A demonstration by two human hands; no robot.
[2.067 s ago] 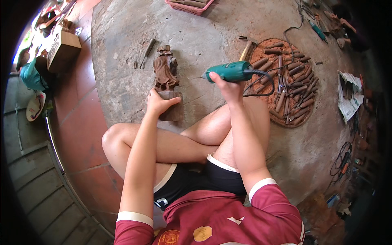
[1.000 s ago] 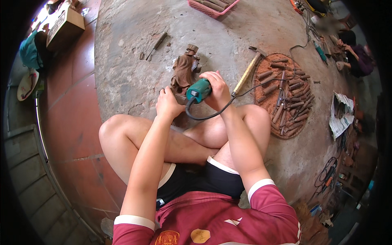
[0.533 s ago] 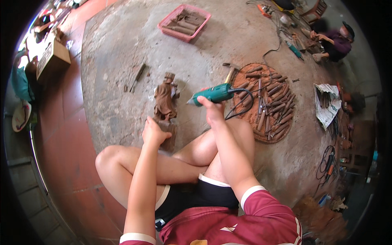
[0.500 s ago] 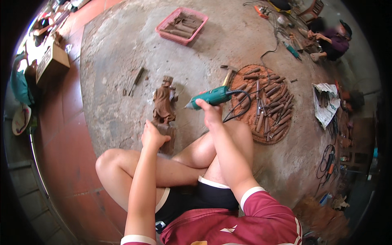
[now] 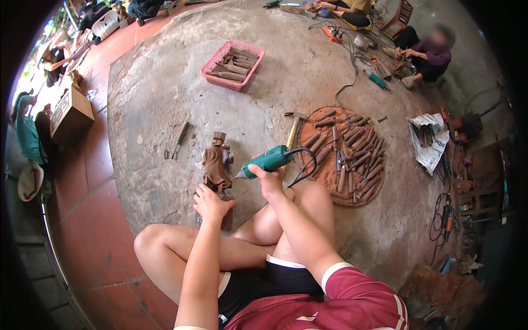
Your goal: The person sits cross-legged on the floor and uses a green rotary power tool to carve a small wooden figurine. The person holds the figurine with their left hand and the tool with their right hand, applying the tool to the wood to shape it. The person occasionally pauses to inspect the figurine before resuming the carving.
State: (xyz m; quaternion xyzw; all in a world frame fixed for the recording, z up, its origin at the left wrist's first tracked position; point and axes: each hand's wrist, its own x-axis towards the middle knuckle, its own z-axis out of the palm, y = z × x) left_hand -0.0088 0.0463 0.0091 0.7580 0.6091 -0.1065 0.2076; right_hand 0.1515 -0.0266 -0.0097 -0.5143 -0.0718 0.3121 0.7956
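Note:
A brown carved wooden figurine lies on the concrete in front of my crossed legs, its head pointing away from me. My left hand is wrapped over its block-like base and covers part of it. In my right hand is a green corded rotary grinder, gripped around its body. The grinder's pointed tip sits beside the lower right side of the figurine's robe; whether it touches the wood I cannot tell.
A round tray of several carving chisels and reddish sawdust lies to the right, with a hammer at its edge. One chisel lies left. Farther off stands a pink basket of wooden pieces. Another person sits at far right.
The grinder's tip has come closer to the figurine's lower right side. My left hand stays on the base. The whole view has tilted, showing more of the far floor.

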